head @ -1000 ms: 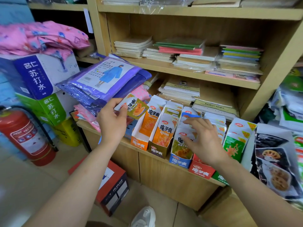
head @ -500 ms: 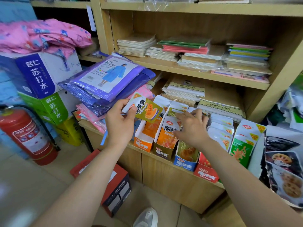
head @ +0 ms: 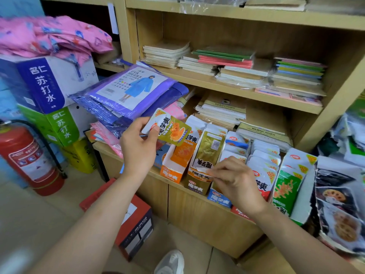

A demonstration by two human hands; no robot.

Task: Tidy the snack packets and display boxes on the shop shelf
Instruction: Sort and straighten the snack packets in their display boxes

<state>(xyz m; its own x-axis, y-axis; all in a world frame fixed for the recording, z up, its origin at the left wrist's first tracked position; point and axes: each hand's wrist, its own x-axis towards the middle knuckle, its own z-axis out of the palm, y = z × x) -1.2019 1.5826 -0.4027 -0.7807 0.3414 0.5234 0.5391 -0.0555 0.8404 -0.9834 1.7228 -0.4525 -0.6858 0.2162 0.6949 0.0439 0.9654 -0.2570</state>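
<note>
Left fingers grip raised packet | right fingers pinch front packet, olive box

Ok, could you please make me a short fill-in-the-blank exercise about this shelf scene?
1. The left hand holds a snack packet above the ___ display box.
2. The right hand pinches a second packet at the brown box, directly ___ of the orange one.
3. The fire extinguisher stands on the ___.

Missing words: orange; right; floor.
</note>
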